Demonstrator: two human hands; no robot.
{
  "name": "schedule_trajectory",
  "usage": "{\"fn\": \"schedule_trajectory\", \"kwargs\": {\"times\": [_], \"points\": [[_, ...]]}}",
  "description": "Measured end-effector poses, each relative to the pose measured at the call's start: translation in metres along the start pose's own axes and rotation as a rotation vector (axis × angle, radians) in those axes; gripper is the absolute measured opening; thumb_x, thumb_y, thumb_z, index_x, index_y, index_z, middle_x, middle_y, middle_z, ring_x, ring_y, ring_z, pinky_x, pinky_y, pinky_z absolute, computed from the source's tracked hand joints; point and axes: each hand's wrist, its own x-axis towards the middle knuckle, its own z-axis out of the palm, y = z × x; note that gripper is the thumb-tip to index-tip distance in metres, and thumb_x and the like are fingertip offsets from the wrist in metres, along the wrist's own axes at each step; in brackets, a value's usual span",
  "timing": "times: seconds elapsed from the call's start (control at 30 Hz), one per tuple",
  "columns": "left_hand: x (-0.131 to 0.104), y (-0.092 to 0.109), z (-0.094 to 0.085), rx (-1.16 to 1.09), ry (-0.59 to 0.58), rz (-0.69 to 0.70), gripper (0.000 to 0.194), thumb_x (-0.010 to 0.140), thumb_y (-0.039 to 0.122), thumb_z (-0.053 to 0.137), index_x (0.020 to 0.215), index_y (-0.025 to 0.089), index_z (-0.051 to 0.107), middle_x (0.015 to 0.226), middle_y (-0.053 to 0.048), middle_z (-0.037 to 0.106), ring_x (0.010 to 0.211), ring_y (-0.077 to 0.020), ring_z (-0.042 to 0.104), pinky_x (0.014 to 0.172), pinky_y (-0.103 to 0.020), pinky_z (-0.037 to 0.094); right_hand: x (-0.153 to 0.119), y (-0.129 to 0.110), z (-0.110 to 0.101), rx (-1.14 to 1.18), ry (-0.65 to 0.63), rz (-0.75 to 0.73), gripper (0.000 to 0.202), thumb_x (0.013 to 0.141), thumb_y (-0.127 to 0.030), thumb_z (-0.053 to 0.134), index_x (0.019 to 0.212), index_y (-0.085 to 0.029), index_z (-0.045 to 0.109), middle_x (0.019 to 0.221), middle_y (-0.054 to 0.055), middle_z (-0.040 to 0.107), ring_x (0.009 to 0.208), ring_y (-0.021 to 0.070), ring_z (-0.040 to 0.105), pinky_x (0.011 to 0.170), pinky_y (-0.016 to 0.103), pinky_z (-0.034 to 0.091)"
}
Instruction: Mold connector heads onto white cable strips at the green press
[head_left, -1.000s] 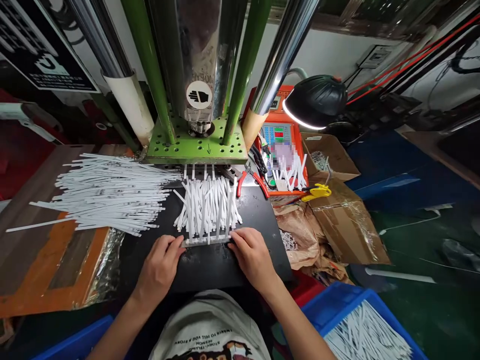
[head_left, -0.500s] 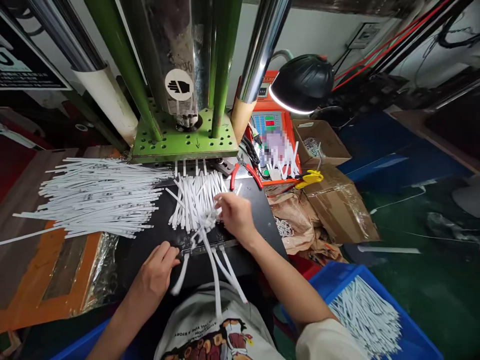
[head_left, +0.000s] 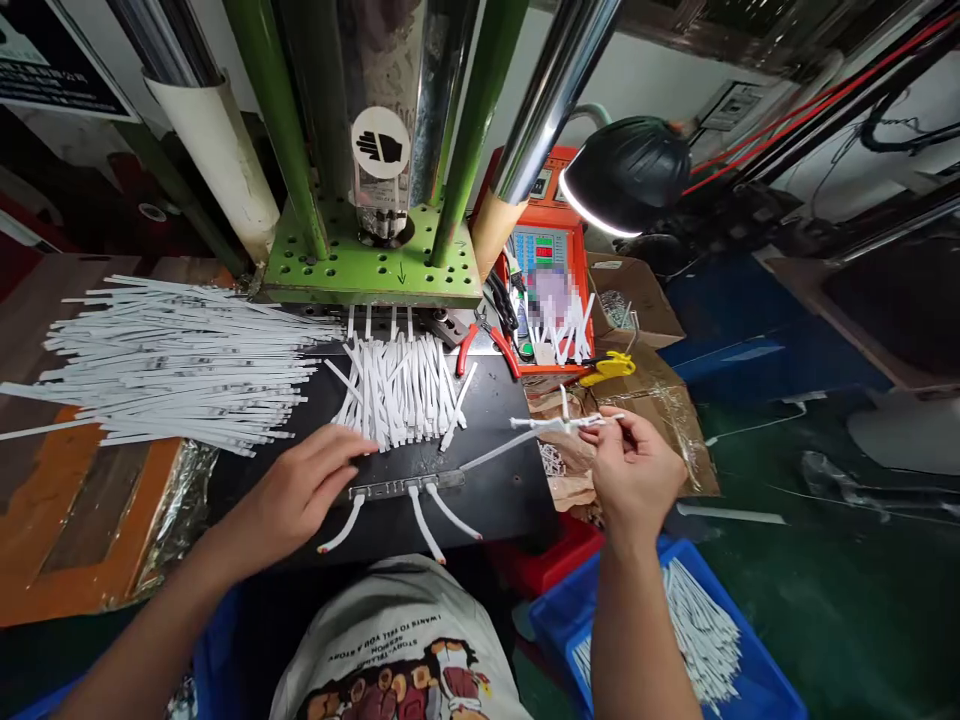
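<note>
My right hand (head_left: 637, 465) is closed on a thin, branched white plastic sprue (head_left: 566, 424), held out beyond the table's right side. A white strip trails from the sprue toward a narrow metal mould bar (head_left: 390, 487). Other white strips (head_left: 424, 522) stick out of the bar's front side with drooping ends. My left hand (head_left: 304, 490) has its fingers stretched out, thumb apart, above the left end of the bar. Its fingertips reach the lower edge of a pile of short white strips (head_left: 397, 390); whether they touch it I cannot tell.
A green press plate (head_left: 367, 260) stands behind the pile. Many white strips (head_left: 180, 360) lie at the left. Red-handled pliers (head_left: 487, 340), an orange control box (head_left: 551, 250) and a black lamp (head_left: 626, 175) are to the right. A blue bin (head_left: 757, 680) of strips stands lower right.
My right hand has moved right from above the bar, carrying the sprue and a trailing strip. My left hand has moved up from the bar's end to the pile, its fingers now stretched.
</note>
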Motion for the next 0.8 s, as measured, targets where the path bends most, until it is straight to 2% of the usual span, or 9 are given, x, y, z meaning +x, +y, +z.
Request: {"fn": "schedule_trajectory", "kwargs": {"times": [0.07,0.17,0.27,0.3,0.37,0.43,0.57,0.67,0.8], "points": [[0.037,0.012,0.005,-0.112,-0.07,0.065,0.034,0.099,0.033,0.045,0.13,0.023,0.055,0.13,-0.009,0.059,0.118,-0.0207,0.057,0.101,-0.033,0.047,-0.007,-0.034,0.007,0.031,-0.014,-0.071,0.029,0.09,-0.035,0.056,0.104,-0.013,0.07,0.084,0.009,0.073,0.073,0.0215,0.073,0.068,0.032,0.06],[0.085,0.03,0.03,-0.26,-0.124,0.147,0.052,0.095,0.043,0.053,0.138,0.016,0.048,0.142,-0.014,0.051,0.13,-0.0253,0.049,0.11,-0.038,0.039,-0.016,-0.071,0.012,0.003,-0.008,-0.172,0.028,0.092,-0.035,0.056,0.104,-0.015,0.071,0.089,0.009,0.074,0.075,0.0207,0.072,0.069,0.031,0.059],[0.107,0.044,0.05,-0.399,-0.248,0.095,0.041,0.101,0.043,0.037,0.115,0.014,0.063,0.104,-0.009,0.07,0.092,-0.0177,0.065,0.085,-0.028,0.05,-0.016,-0.077,0.012,-0.05,0.05,-0.218,0.028,0.093,-0.035,0.054,0.103,-0.016,0.072,0.09,0.009,0.074,0.075,0.0201,0.072,0.069,0.029,0.056],[0.11,0.047,0.051,-0.4,-0.291,0.086,0.041,0.102,0.04,0.033,0.103,0.015,0.065,0.088,-0.006,0.07,0.077,-0.0147,0.063,0.074,-0.025,0.049,-0.013,-0.071,0.011,-0.079,0.073,-0.212,0.029,0.093,-0.035,0.053,0.102,-0.016,0.072,0.09,0.009,0.074,0.074,0.0201,0.071,0.069,0.029,0.055],[0.111,0.048,0.043,-0.26,-0.316,0.15,0.039,0.102,0.032,0.034,0.087,0.015,0.065,0.074,-0.003,0.064,0.067,-0.0128,0.057,0.067,-0.024,0.045,-0.004,-0.046,0.005,-0.138,0.123,-0.161,0.032,0.093,-0.036,0.05,0.102,-0.015,0.071,0.088,0.01,0.073,0.073,0.0206,0.071,0.069,0.029,0.054],[0.114,0.041,0.026,0.033,-0.274,0.278,0.03,0.098,0.021,0.041,0.081,0.015,0.064,0.077,-0.004,0.062,0.074,-0.0149,0.056,0.075,-0.027,0.044,0.007,-0.011,-0.004,-0.232,0.146,-0.086,0.036,0.092,-0.036,0.046,0.104,-0.013,0.071,0.086,0.011,0.073,0.073,0.0223,0.07,0.07,0.032,0.053],[0.119,0.005,-0.009,0.482,-0.224,0.376,0.026,0.093,0.008,0.045,0.089,0.019,0.068,0.086,-0.005,0.06,0.09,-0.0188,0.056,0.097,-0.041,0.04,0.02,0.044,-0.02,-0.644,-0.016,-0.051,0.044,0.086,-0.029,0.042,0.112,-0.006,0.069,0.092,0.021,0.07,0.084,0.0326,0.066,0.076,0.044,0.049],[0.103,-0.022,-0.02,0.509,-0.13,0.359,0.038,0.092,0.002,0.039,0.109,0.022,0.067,0.11,-0.008,0.061,0.113,-0.0207,0.053,0.107,-0.05,0.035,0.004,0.038,-0.017,-0.62,-0.154,-0.27,0.041,0.09,-0.029,0.042,0.114,-0.011,0.069,0.108,0.02,0.068,0.096,0.033,0.065,0.082,0.045,0.049],[0.045,-0.026,-0.018,0.351,-0.007,0.225,0.046,0.093,0.002,0.034,0.125,0.019,0.061,0.114,-0.012,0.062,0.109,-0.0213,0.056,0.093,-0.04,0.048,-0.051,-0.018,0.007,-0.034,-0.586,-0.611,0.027,0.094,-0.023,0.052,0.117,-0.026,0.067,0.104,0.006,0.069,0.091,0.0185,0.066,0.078,0.029,0.054]]}}
